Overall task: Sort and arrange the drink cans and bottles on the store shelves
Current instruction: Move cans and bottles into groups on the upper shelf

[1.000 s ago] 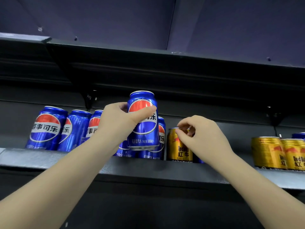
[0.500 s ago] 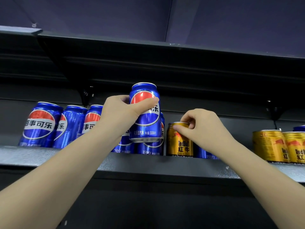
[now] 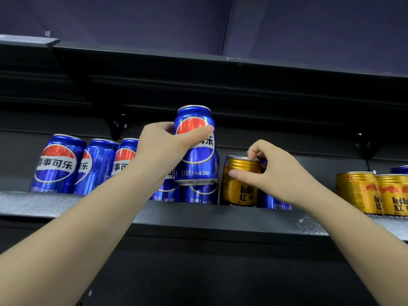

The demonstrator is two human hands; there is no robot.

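Observation:
My left hand (image 3: 164, 146) grips a blue Pepsi can (image 3: 195, 155) and holds it lifted above the other blue cans on the dark shelf (image 3: 198, 217). Just to its right a gold Red Bull can (image 3: 239, 184) stands on the shelf, and my right hand (image 3: 273, 171) pinches it near the top, thumb on the front and fingers over the rim. Behind my right hand another blue can (image 3: 273, 202) is partly hidden. More Pepsi cans (image 3: 58, 164) line the shelf's left part.
Two gold Red Bull cans (image 3: 375, 193) stand at the right end of the shelf, with a blue can (image 3: 400, 170) behind them. A dark upper shelf (image 3: 220, 69) overhangs close above. A gap lies between the middle cans and the right-hand gold cans.
My right hand came down from above the gold can and now pinches its top. My left hand keeps the Pepsi can raised, hardly moved.

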